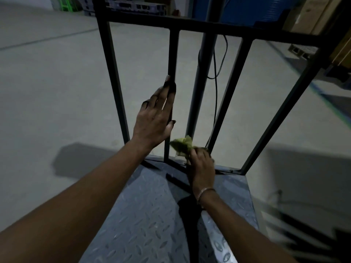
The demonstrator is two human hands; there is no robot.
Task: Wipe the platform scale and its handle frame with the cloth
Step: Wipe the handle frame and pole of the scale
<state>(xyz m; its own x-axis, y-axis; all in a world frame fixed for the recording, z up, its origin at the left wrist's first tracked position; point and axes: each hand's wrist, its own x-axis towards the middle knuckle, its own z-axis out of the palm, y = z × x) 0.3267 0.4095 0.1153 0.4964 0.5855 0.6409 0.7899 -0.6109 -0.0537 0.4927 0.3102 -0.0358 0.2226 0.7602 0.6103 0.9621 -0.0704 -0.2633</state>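
The platform scale (144, 215) has a grey diamond-plate deck that fills the lower middle of the view. Its dark metal handle frame (209, 28) rises from the deck's far edge with several upright bars. My left hand (154, 120) rests flat against an inner upright bar (172, 54), fingers straight and pointing up. My right hand (202, 168) grips a crumpled yellow-green cloth (182, 145) low down, at the foot of the frame near the round grey post (201, 76).
A black cable (216, 73) hangs beside the post. Bare concrete floor (57, 82) lies to the left and beyond the frame. Cardboard boxes (313, 14) and a blue object (237, 8) stand at the back right.
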